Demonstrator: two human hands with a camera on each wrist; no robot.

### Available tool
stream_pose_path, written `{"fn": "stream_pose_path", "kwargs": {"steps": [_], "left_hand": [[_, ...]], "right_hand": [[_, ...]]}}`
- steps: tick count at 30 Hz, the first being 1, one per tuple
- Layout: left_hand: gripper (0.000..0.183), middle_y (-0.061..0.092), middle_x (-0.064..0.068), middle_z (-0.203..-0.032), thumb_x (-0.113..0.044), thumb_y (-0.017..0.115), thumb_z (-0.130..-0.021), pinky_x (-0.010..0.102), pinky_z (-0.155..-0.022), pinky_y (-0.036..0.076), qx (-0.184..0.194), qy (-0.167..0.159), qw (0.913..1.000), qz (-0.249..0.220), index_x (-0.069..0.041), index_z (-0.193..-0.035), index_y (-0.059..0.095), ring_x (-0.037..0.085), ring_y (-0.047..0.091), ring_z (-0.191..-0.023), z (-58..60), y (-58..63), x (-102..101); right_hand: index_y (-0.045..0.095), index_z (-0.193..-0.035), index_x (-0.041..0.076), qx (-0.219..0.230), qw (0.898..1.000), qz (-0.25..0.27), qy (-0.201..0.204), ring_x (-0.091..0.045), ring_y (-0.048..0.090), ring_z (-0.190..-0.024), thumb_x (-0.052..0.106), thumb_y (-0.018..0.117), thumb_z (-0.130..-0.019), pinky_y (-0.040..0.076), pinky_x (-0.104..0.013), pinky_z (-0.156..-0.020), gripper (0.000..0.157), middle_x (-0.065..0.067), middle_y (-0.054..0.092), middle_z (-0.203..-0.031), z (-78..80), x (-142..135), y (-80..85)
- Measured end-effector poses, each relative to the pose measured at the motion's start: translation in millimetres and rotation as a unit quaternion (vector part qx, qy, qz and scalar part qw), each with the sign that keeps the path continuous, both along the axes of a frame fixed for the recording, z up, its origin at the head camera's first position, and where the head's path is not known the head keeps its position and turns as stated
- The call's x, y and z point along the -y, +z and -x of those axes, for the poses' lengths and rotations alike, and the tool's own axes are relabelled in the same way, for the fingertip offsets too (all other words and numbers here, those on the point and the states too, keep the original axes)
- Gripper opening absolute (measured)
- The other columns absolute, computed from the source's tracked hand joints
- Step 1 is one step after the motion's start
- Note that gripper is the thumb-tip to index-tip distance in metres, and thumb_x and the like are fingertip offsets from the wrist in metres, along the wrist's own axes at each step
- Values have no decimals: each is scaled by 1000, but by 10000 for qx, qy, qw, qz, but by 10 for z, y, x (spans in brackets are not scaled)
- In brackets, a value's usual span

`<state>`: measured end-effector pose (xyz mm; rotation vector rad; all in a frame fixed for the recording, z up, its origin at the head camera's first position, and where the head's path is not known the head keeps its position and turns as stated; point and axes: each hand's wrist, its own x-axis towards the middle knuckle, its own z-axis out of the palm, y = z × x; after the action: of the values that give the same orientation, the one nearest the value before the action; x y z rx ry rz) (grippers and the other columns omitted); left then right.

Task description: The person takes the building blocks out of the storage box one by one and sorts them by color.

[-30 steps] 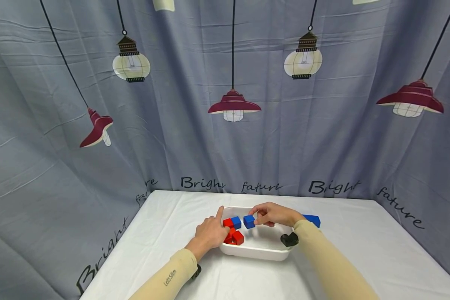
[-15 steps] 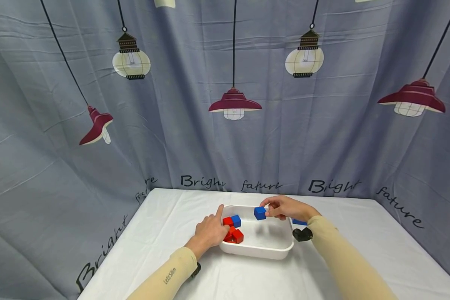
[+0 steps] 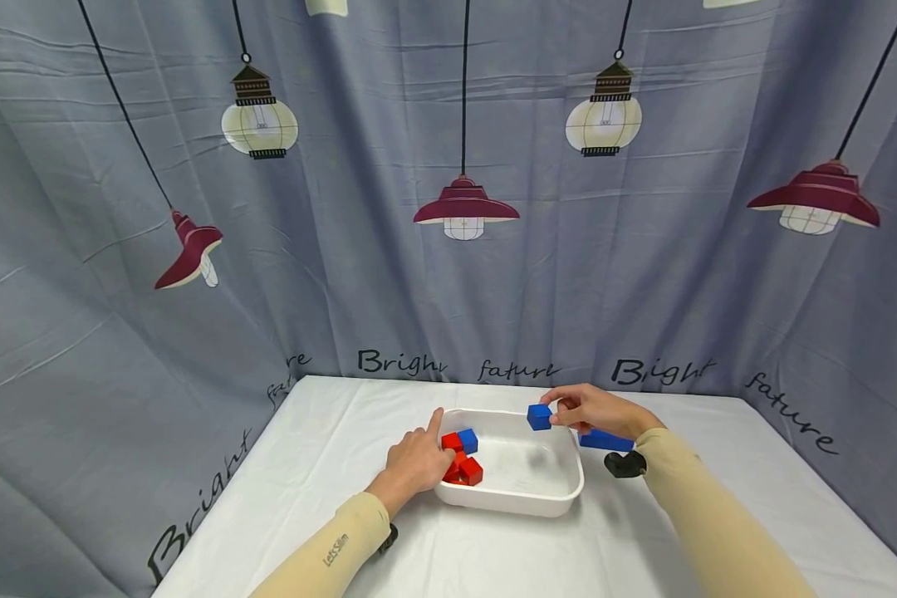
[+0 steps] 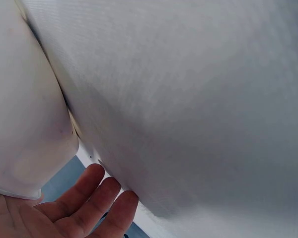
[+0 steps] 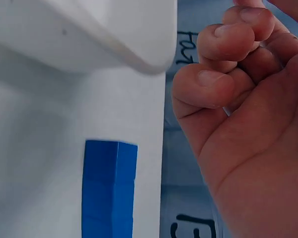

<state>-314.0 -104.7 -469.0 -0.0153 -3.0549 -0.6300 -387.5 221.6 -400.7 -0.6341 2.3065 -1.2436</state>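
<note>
From the head: reaches in from near left and near right in pale yellow sleeves (image 3: pixel 330 550). Rests left hand (image 3: pixel 413 461) on the left end of white box (image 3: pixel 504 501), loosely spread, with index finger straight toward the far side and thumb at the rim. Holds right hand (image 3: pixel 598 410) out on the far right, pinching blue cube (image 3: pixel 539 417) between thumb and index finger. Places blue cube just left of the right hand, well right of the left hand, at the white box's far right part; cannot tell how high. Looks plain, bright blue, flat-faced and sharp-edged. Beside the left hand, inside: several red cubes (image 3: pixel 471 471), partly hidden, and a second blue cube (image 3: pixel 468 441). Right of the white box, partly covered by the right hand: blue bar (image 3: pixel 607 441) on white tablecloth (image 3: pixel 344 440).

From the left wrist: extends three fingers, slightly bent, just outside the white box's smooth, curved wall.

From the right wrist: curls three fingers toward the palm; cannot see the pinch from here. Shows blue bar near the white box, faintly seamed across.
</note>
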Motion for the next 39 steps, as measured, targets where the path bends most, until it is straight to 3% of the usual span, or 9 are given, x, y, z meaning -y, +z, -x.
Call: {"fn": "stream_pose_path", "kwargs": {"steps": [15, 22, 31, 39], "left_hand": [[75, 63, 15, -122, -36, 57, -91, 55, -89, 51, -61, -60, 10000, -44, -20, -159, 29, 31, 60, -108, 1, 0, 10], [75, 63, 15, -125, -37, 57, -91, 56, -91, 50, -56, -37, 10000, -40, -20, -159, 29, 31, 60, -109, 4, -12, 16], [75, 62, 15, -126, -37, 57, -91, 55, -91, 50, -54, 5, 10000, 11, -20, -159, 29, 32, 60, -110, -5, -5, 30], [75, 63, 16, -125, -37, 56, -91, 55, -90, 51, -91, -63, 9999, -35, -20, -159, 30, 32, 60, -109, -12, 11, 19]], "right_hand": [[48, -139, -2, -26, 9993, -13, -365, -18, 43, -63, 22, 66, -98, 40, -30, -58, 51, -4, 45, -77, -80, -435, 84], [44, -143, -4, -102, 9991, 33, -404, -19, 46, -63, 22, 64, -99, 41, -29, -57, 55, -5, 49, -78, -79, -663, 28], [41, -148, 0, -75, 9959, -107, -890, -18, 45, -64, 27, 64, -99, 43, -30, -60, 60, -5, 49, -78, -55, -852, -109], [43, -148, 1, -107, 9911, -49, -1324, -16, 45, -62, 22, 63, -100, 41, -29, -55, 56, -5, 49, -77, -69, -1023, -222]]}}
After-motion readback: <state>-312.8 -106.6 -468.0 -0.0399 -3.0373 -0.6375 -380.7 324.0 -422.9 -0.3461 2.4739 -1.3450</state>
